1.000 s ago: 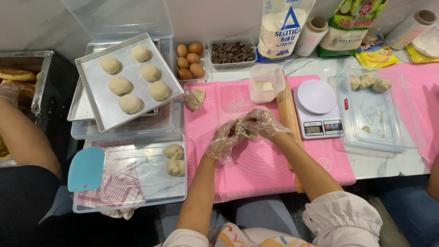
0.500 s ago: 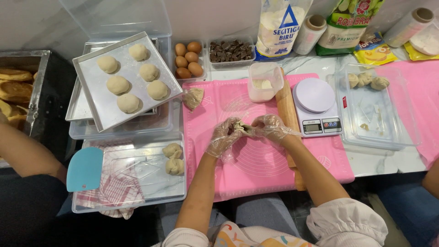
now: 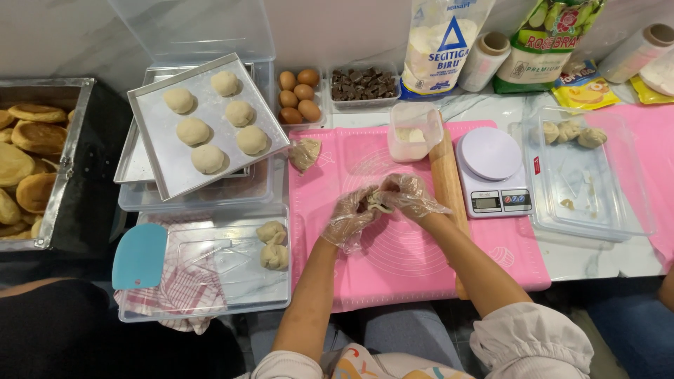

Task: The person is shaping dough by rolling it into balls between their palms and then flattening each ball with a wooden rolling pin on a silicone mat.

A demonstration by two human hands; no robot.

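Both gloved hands, left hand (image 3: 349, 219) and right hand (image 3: 409, 196), meet over the pink mat (image 3: 421, 274). Their fingers (image 3: 365, 203) are clamped on a dough piece (image 3: 380, 204) pinched between the fingertips, just above the mat.

The co-worker's forearm (image 3: 42, 288) at far left has dropped lower, clear of the bread tray (image 3: 67, 161).

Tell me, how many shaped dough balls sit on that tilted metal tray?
6, on the metal tray: upper pair and, middle pair and, lower pair and. None looks hidden.
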